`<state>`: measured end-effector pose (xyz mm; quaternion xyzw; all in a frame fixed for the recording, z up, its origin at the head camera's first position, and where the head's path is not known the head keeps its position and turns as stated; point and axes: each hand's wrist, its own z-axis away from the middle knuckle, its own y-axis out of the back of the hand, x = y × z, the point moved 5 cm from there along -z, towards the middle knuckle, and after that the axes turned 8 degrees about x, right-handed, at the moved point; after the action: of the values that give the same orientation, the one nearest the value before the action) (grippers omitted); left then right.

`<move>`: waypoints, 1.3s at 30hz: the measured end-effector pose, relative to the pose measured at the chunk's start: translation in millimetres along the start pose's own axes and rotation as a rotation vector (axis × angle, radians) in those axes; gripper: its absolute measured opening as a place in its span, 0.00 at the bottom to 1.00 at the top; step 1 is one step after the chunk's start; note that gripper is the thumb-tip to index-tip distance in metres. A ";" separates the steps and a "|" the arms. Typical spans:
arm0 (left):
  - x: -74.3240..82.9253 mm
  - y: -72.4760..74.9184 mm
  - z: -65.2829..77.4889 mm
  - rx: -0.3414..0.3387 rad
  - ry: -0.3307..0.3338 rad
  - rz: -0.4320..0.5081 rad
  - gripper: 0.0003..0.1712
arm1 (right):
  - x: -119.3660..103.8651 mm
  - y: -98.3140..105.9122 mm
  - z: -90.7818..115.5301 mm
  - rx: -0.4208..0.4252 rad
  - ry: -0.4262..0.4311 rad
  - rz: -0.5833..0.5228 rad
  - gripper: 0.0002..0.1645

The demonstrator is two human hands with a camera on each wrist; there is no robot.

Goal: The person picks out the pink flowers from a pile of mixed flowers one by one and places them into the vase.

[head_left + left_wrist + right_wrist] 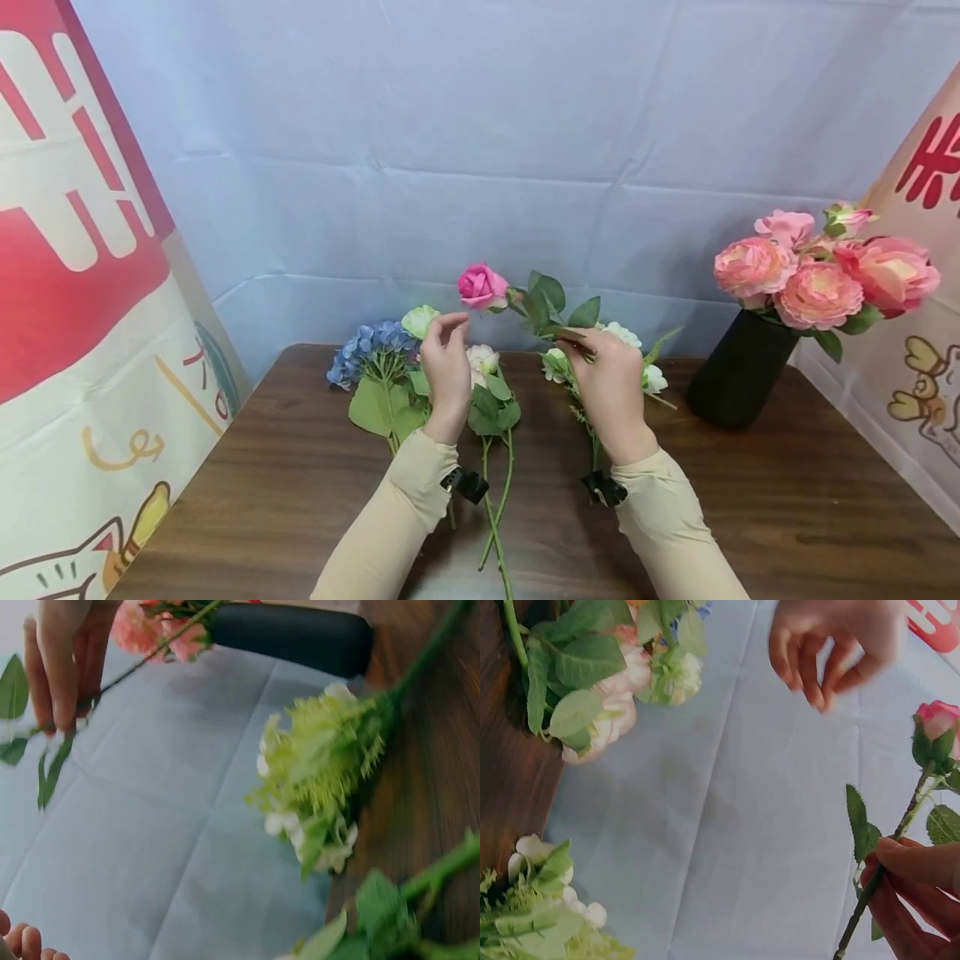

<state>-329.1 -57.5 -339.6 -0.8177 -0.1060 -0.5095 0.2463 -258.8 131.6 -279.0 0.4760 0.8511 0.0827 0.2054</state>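
A pink rose (483,286) with green leaves is held up above the table by my right hand (609,385). In the right wrist view, thumb and fingers pinch its dark green stem (871,889) below the bloom. My left hand (447,371) is raised near the bloom, its fingers loosely bent around nothing, apart from the rose. Under the left hand lie a blue hydrangea (367,354) and pale pink roses (482,362) with crossing green stems. Beneath the right hand is a spray of white and light green flowers (319,772), partly hidden by that hand in the head view.
A black vase (742,371) stands at the table's back right, filled with coral-pink flowers (821,293). The brown wooden table (247,508) ends at a pale blue cloth backdrop (420,125). A pale green flower (419,320) lies beside the hydrangea. Printed cloths hang on both sides.
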 end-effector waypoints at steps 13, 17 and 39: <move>-10.8 48.2 -24.5 0.061 -0.065 -0.153 0.07 | 21.6 22.2 -23.1 0.099 -0.011 0.011 0.07; -10.7 58.8 -29.7 0.064 -0.079 -0.177 0.07 | 25.1 26.7 -27.6 0.101 0.000 0.031 0.08; -13.5 104.4 -44.9 0.094 -0.181 -0.333 0.09 | 42.4 51.6 -37.9 0.230 0.018 -0.008 0.09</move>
<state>-326.1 -168.7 -366.2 -0.8189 -0.2853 -0.4620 0.1861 -254.6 196.9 -239.0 0.4922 0.8587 -0.0122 0.1423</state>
